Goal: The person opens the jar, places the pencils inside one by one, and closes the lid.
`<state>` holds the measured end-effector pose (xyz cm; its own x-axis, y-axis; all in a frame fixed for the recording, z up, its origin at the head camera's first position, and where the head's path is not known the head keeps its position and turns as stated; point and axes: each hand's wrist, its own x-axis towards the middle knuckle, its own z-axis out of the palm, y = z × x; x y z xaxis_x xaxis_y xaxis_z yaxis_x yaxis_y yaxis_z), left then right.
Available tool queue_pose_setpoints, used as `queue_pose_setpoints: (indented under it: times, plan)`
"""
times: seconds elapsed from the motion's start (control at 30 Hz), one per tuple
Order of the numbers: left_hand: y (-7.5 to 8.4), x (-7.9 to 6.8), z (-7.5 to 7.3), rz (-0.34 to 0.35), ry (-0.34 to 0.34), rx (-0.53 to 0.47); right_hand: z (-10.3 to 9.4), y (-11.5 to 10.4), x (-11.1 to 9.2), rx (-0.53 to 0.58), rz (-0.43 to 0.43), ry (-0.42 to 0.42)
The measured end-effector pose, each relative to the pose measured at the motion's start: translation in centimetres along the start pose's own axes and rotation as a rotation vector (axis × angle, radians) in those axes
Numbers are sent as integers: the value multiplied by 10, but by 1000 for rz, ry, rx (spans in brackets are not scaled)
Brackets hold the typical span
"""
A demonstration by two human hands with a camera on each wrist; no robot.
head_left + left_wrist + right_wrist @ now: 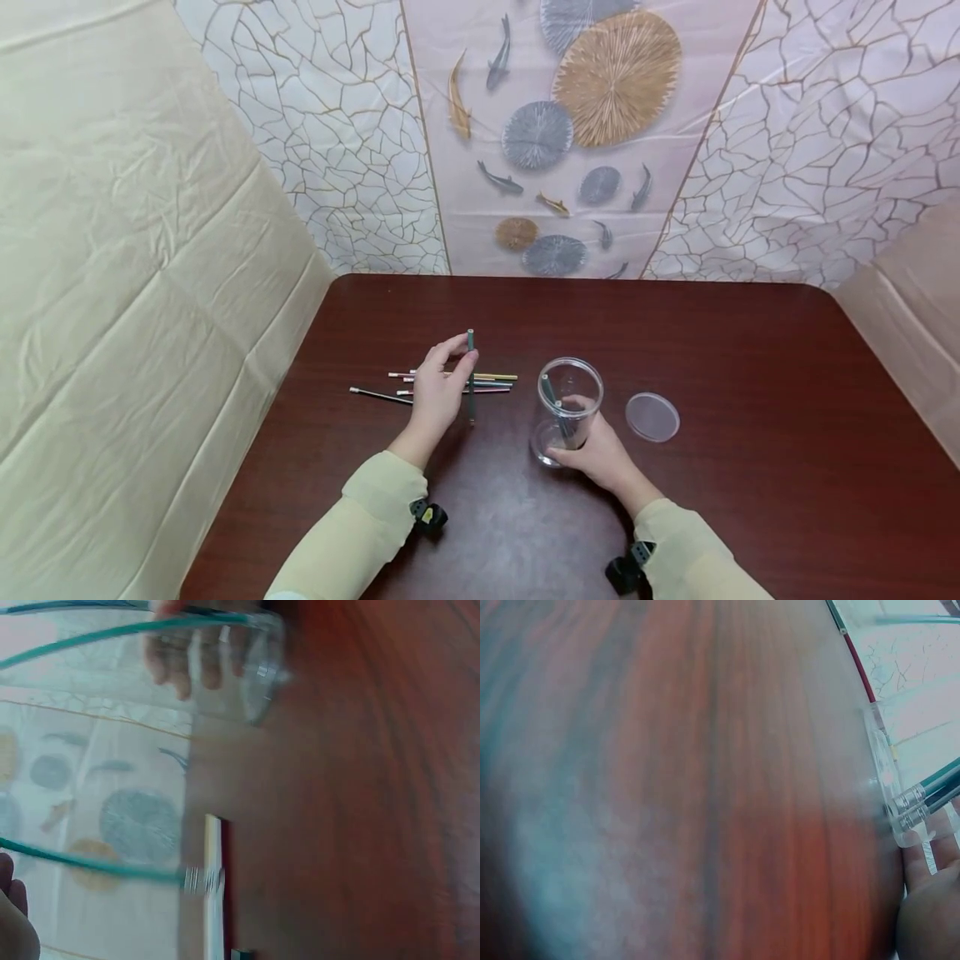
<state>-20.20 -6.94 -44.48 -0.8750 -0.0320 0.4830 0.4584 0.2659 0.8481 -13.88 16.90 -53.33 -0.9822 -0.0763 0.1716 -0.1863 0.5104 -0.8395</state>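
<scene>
Jar (572,362): one, clear, mouth up, on the table (765,350); the landmark for this entry. Right hand (600,450): on the jar's right side, fingers and thumb curled round its wall. Green pencils (550,390): two, inside the jar, leaning, eraser ends down. Left hand (438,396): left of the jar, thumb and fingers pinching one held pencil (471,392), green, near upright, eraser end down, outside the jar. Loose pencils (495,377): several, mixed colours, lying left of the jar, partly hidden by the left hand. Lid (652,417): one, round, clear, flat, just right of the jar.
</scene>
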Motion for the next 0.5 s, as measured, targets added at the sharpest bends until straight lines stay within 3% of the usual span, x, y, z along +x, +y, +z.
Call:
queue_pose_setpoints:
  times: [0.17,0.23,0.5]
  plan:
    - [19,6,-2,-32,4,-93,-1,-2,0,-6,-1,4]
    - [14,7,0,-35,-9,-138,-1,-2,0,-5,-3,7]
    - [20,6,-2,15,-30,-210,0,-1,-1,7,-9,2]
